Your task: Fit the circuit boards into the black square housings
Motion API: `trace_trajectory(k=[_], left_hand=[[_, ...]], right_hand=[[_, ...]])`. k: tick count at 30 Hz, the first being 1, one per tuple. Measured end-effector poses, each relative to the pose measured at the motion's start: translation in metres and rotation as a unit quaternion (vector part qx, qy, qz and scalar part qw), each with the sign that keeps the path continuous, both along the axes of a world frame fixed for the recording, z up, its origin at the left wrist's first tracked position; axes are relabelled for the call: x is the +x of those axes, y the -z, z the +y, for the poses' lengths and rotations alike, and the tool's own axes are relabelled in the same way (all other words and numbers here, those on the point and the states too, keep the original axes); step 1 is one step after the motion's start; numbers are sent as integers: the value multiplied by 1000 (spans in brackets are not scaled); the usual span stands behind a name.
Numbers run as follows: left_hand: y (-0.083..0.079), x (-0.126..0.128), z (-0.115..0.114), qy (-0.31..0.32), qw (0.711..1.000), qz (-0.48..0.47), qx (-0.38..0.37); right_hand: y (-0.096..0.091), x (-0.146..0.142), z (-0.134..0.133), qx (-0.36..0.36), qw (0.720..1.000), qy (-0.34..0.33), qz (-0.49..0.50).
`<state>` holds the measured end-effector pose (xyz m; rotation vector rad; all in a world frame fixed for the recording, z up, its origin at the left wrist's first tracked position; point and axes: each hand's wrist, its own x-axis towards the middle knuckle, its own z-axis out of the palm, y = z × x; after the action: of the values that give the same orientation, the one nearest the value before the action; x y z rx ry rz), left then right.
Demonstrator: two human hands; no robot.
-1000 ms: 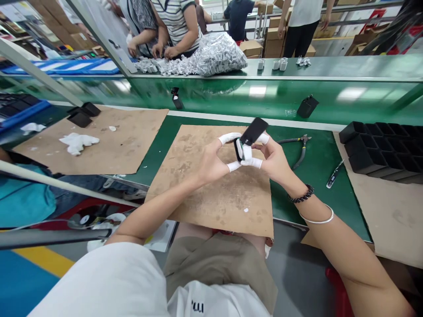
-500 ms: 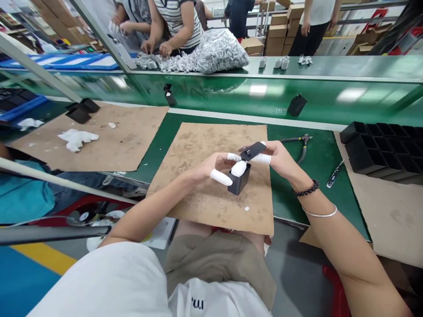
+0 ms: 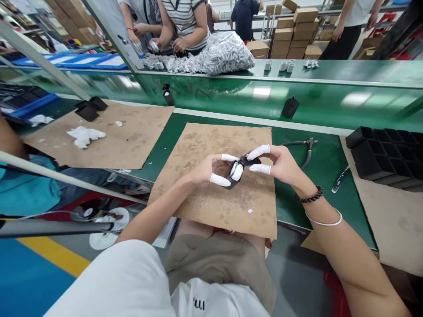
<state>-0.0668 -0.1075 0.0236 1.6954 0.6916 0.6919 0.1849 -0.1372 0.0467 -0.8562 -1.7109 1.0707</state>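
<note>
Both my hands hold a small black box (image 3: 234,178) just above a brown cardboard mat (image 3: 211,207). A white part shows in its open top. My left hand (image 3: 206,169) grips the box from the left, white finger cots on the thumb and fingers. From the right, my right hand (image 3: 276,162) pinches the box's black lid flap (image 3: 250,160), with two cot-covered fingers stretched out above it. A black bead bracelet and a silver bangle ring my right wrist.
Pliers (image 3: 306,147) and a small tool (image 3: 339,178) lie on the green bench right of the mat. Black trays (image 3: 383,156) stand at far right. Single black boxes (image 3: 290,107) ride the green conveyor. Other people handle a heap of bagged white parts (image 3: 218,57) across it.
The box, raised near eye level a second ago, came down to just above the mat. Its lid flap, standing open then, has swung down close to the box's top.
</note>
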Motion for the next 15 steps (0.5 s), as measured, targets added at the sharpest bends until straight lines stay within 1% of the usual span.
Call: trace_trajectory(k=[3, 4, 6, 8, 11, 13, 15], left_hand=[[3, -2, -5, -46, 998, 14, 50], [4, 0, -9, -69, 995, 20, 73], [6, 7, -19, -139, 981, 39, 127], [9, 18, -32, -227, 953, 73, 188], [15, 40, -47, -330, 892, 139, 277], [20, 52, -52, -370, 856, 165, 322], [25, 60, -53, -394, 834, 172, 346]], right_hand=[[5, -3, 2, 25, 998, 47, -20], [7, -4, 3, 18, 998, 59, -10], [13, -9, 5, -19, 996, 76, 28], [19, -13, 5, -67, 992, 88, 62], [24, -19, 3, -105, 984, 116, 85], [25, -21, -1, -106, 981, 135, 90], [27, -24, -4, -93, 981, 146, 84]])
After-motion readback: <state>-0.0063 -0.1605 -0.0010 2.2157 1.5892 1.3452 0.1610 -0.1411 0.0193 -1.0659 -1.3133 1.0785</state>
